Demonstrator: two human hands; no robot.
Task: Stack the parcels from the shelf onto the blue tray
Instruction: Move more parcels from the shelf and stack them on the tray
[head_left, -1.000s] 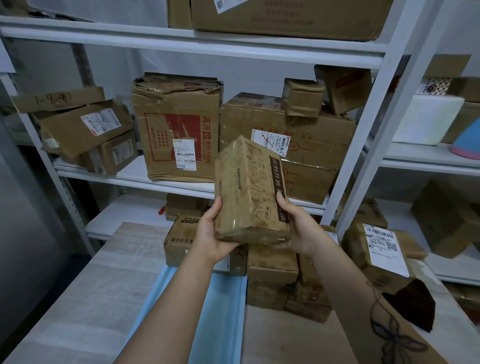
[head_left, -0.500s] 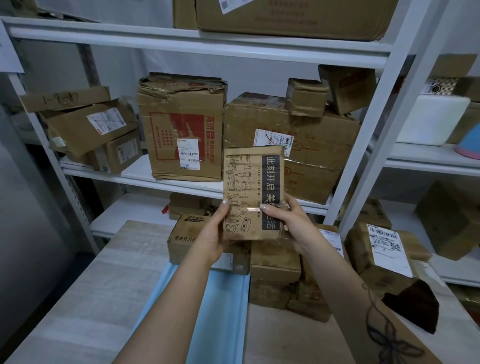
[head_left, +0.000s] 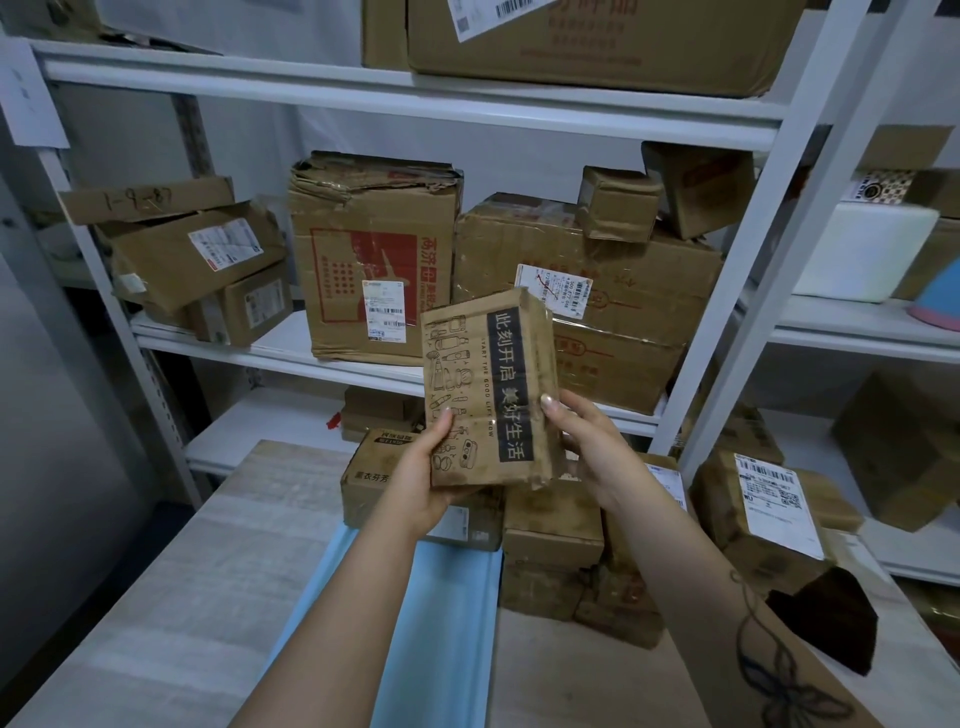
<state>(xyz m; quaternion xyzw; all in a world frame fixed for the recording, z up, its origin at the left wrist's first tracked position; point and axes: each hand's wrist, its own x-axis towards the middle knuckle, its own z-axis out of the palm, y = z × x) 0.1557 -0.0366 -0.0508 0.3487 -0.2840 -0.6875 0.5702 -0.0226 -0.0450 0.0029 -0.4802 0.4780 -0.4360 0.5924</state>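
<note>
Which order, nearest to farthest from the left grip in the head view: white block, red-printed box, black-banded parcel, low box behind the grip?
1. black-banded parcel: held in the left grip.
2. low box: just behind it, on the table.
3. red-printed box: on the middle shelf, ahead.
4. white block: far off to the right.

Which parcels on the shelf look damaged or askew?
The tall red-printed box on the middle shelf has a crushed, torn top edge. Left of it, a labelled box lies tilted over a smaller box.
</note>
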